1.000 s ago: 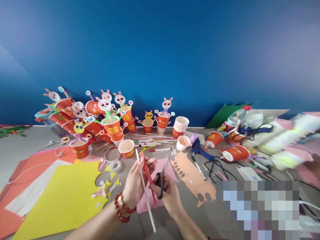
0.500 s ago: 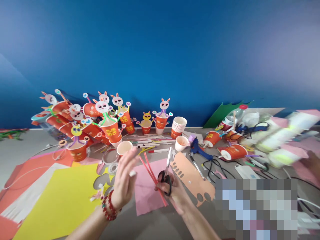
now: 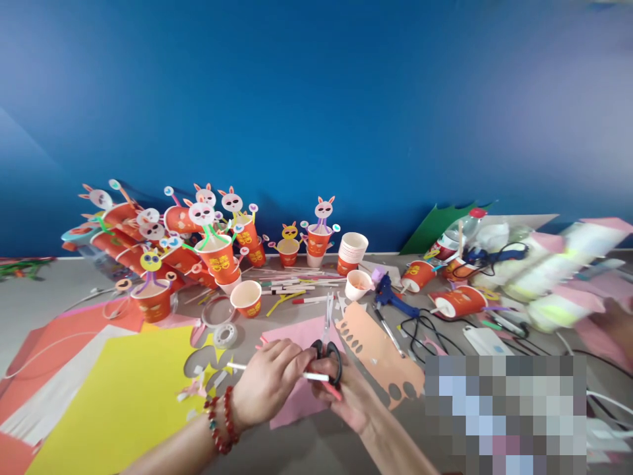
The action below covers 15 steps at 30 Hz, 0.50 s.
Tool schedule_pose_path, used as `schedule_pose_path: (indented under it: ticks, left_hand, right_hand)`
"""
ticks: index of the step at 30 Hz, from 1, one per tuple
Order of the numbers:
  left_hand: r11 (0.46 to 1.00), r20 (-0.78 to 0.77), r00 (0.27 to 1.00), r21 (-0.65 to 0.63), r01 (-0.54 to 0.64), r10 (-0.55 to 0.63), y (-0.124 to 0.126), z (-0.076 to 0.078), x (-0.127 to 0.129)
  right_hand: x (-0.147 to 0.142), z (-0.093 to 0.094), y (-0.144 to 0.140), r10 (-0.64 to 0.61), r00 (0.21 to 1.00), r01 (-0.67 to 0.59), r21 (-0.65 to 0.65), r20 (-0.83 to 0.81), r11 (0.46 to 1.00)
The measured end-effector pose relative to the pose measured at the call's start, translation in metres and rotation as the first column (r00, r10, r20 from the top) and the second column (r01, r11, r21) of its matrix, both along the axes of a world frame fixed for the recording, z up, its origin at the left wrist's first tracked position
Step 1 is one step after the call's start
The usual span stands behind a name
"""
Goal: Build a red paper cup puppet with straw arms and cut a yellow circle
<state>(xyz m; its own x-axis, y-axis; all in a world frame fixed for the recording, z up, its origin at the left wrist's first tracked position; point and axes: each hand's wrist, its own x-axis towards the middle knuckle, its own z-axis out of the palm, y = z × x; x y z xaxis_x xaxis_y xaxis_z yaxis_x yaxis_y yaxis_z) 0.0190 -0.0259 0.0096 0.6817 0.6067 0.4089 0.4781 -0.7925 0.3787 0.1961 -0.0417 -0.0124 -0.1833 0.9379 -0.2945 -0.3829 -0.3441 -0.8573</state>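
Note:
My left hand [image 3: 274,379] is closed around a thin white stick [image 3: 317,377], whose ends stick out on both sides of the fist. My right hand [image 3: 346,396] grips black-handled scissors [image 3: 328,323], their blades pointing away from me. Red strips [image 3: 334,392] show below the scissor handles in the right hand, and more red pokes out beyond the left fingers. The two hands meet over a pink paper sheet [image 3: 291,409]; the fingers hide much of the strips.
Red paper cups with rabbit faces [image 3: 212,257] crowd the back left. Yellow paper [image 3: 113,396] lies left, with a tape roll [image 3: 225,335] beside it. To the right are cut orange paper [image 3: 380,349], a blue glue gun [image 3: 395,300], cables and a co-worker's hand [image 3: 618,320].
My left hand has moved right and down, from raised with fingers extended to closed beside the right hand. The red strips have swung lower, and the white stick now lies across.

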Motion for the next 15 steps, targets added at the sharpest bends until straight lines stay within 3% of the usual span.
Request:
schedule_pose_path:
  ticks: [3, 5, 6, 8, 11, 13, 15]
  left_hand:
    - [0.988, 0.105, 0.989, -0.124, -0.094, 0.107, -0.002, 0.001, 0.007]
    - [0.931, 0.213, 0.952, -0.337, -0.139, 0.22, -0.001, 0.003, 0.011]
    - [0.874, 0.259, 0.924, -0.466, -0.135, 0.281, 0.0, 0.005, 0.013]
    - [0.712, 0.329, 0.863, -0.701, -0.049, 0.383, 0.003, 0.007, 0.014]
    - [0.474, 0.395, 0.787, -0.868, 0.151, 0.474, 0.006, 0.008, 0.014]
    - [0.381, 0.399, 0.76, -0.899, 0.215, 0.514, 0.007, 0.008, 0.013]
    - [0.343, 0.396, 0.749, -0.909, 0.237, 0.532, 0.007, 0.007, 0.012]
  right_hand:
    - [0.002, 0.001, 0.0, 0.003, 0.98, -0.032, -0.142, -0.198, 0.989]
    - [0.001, 0.0, 0.001, -0.013, 0.962, -0.04, -0.185, -0.273, 0.982]
    - [0.002, -0.001, 0.0, -0.008, 0.966, -0.039, -0.175, -0.259, 0.984]
    - [0.006, -0.002, -0.001, 0.011, 0.989, -0.029, -0.119, -0.151, 0.993]
    - [0.018, 0.0, -0.007, 0.06, 0.992, -0.067, 0.063, 0.107, 0.996]
    - [0.027, 0.001, -0.011, 0.107, 0.964, -0.151, 0.172, 0.242, 0.974]
    - [0.036, 0.002, -0.015, 0.145, 0.924, -0.234, 0.224, 0.353, 0.946]
